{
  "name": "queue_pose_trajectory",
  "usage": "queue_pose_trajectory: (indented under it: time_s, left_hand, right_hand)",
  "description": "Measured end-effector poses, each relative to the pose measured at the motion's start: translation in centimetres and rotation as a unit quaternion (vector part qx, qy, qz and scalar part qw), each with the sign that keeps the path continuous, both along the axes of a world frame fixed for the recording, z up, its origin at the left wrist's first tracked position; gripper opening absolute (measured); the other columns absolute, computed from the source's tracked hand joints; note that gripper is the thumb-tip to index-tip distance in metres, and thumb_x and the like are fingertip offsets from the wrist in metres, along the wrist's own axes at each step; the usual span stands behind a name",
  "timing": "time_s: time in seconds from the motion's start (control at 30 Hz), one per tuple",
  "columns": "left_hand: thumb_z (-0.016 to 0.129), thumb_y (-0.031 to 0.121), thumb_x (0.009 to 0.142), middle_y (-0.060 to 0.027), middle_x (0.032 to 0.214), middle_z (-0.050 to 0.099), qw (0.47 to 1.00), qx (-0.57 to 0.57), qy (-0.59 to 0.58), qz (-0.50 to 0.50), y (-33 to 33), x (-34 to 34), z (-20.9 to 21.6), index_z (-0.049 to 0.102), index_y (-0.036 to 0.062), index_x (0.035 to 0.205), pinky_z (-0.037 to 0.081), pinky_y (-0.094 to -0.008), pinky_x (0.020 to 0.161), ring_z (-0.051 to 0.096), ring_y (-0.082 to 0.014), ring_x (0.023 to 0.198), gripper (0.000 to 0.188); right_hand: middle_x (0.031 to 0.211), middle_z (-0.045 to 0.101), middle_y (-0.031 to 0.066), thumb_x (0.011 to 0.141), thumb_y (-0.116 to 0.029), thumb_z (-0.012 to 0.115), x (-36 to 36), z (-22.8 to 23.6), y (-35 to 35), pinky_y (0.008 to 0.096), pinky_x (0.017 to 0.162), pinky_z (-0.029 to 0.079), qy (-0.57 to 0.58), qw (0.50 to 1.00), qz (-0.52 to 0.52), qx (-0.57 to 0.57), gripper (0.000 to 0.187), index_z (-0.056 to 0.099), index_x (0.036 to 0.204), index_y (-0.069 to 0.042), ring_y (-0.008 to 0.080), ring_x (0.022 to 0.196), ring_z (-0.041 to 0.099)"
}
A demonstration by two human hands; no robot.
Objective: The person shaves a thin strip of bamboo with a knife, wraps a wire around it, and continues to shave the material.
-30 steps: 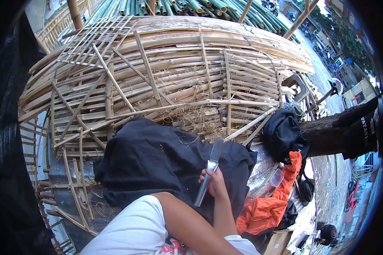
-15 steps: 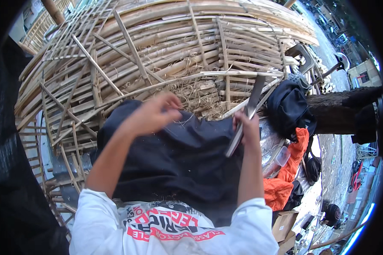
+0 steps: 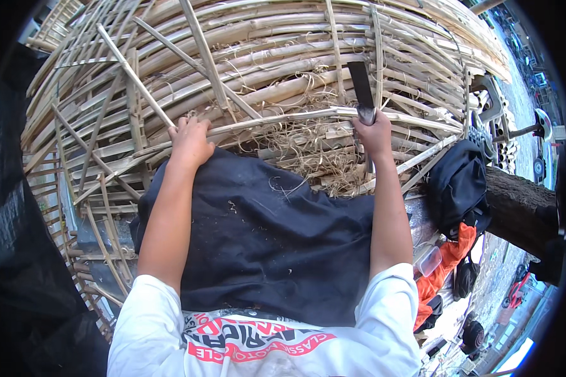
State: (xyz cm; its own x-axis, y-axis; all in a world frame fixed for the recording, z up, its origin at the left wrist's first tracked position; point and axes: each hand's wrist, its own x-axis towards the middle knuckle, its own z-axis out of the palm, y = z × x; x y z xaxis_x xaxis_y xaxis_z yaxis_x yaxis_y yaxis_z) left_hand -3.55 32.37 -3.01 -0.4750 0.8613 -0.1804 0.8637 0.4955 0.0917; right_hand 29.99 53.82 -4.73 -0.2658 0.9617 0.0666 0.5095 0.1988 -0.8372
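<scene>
My left hand (image 3: 192, 143) reaches over the black cloth (image 3: 264, 239) on my lap, its fingers curled over a long pale bamboo strip (image 3: 270, 119). The strip runs left to right across a pile of split bamboo. My right hand (image 3: 374, 133) is wrapped round a long knife (image 3: 360, 85) near the strip's right part. Its wide dark blade points away from me, and its other end sticks out below my fist. Whether the knife touches the strip I cannot tell. Thin curly shavings (image 3: 308, 151) lie between my hands, beyond the cloth.
Bamboo slats (image 3: 201, 56) and poles spread across the far side, with several leaning crosswise at left. At right are a black bag (image 3: 459, 179), a tree trunk (image 3: 516, 201), an orange cloth (image 3: 443, 264) and a clear plastic container (image 3: 429, 261). Black sheeting (image 3: 31, 251) hangs at far left.
My left hand has gone from above the black cloth, leftward and away from me, onto the bamboo strip. My right hand has moved farther out, and the knife now tilts the other way.
</scene>
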Motion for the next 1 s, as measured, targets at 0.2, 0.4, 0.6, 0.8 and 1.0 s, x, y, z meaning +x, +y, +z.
queue_pose_trajectory:
  time_s: [0.2,0.4,0.6,0.8,1.0]
  left_hand:
    - [0.070,0.020,0.078,-0.0079,0.107,0.068,0.995,-0.087,-0.030,-0.023,1.7,-0.6,0.1,0.068,0.0122,0.101,0.034,-0.0483,0.102,0.059,-0.0282,0.114,0.024]
    - [0.073,0.022,0.076,-0.0114,0.122,0.061,0.997,-0.066,-0.027,-0.012,1.8,-0.5,-0.2,0.069,0.0127,0.108,0.034,-0.0492,0.105,0.051,-0.0284,0.126,0.033]
    - [0.077,0.016,0.071,-0.0122,0.118,0.056,1.000,0.019,0.005,-0.015,1.1,-0.1,-0.2,0.063,0.0118,0.104,0.034,-0.0520,0.104,0.043,-0.0299,0.131,0.036]
    - [0.075,0.007,0.073,-0.0139,0.118,0.051,0.990,0.138,0.035,-0.013,-0.6,0.9,-0.5,0.055,0.0106,0.103,0.032,-0.0534,0.107,0.039,-0.0345,0.135,0.036]
    - [0.072,0.008,0.077,-0.0151,0.123,0.051,0.979,0.181,0.043,-0.088,-4.8,5.6,2.4,0.056,0.0082,0.101,0.029,-0.0532,0.111,0.034,-0.0367,0.139,0.029]
  right_hand:
    - [0.064,0.059,0.0007,0.075,-0.018,0.076,0.6,-1.7,0.9,0.0280,0.054,0.043,-0.013,0.998,0.035,0.052,0.023,0.063,0.083,-0.001,0.0088,0.057,0.051]
    - [0.071,0.064,0.0064,0.076,-0.012,0.073,1.4,-0.7,0.4,0.0294,0.061,0.047,-0.008,0.999,-0.013,0.048,0.021,0.066,0.093,-0.001,0.0127,0.062,0.056]
    - [0.068,0.061,-0.0003,0.082,-0.006,0.073,4.8,2.8,-1.5,0.0224,0.047,0.046,0.120,0.979,-0.143,0.075,0.015,0.067,0.095,0.000,0.0070,0.052,0.058]
    - [0.074,0.065,0.0052,0.083,0.002,0.069,6.9,7.0,-6.9,0.0235,0.045,0.045,0.254,0.924,-0.262,0.112,0.008,0.064,0.090,0.003,0.0087,0.050,0.056]
    - [0.074,0.065,0.0081,0.082,0.004,0.068,9.7,6.6,-8.6,0.0250,0.042,0.046,0.320,0.879,-0.339,0.095,0.011,0.059,0.089,0.001,0.0104,0.048,0.055]
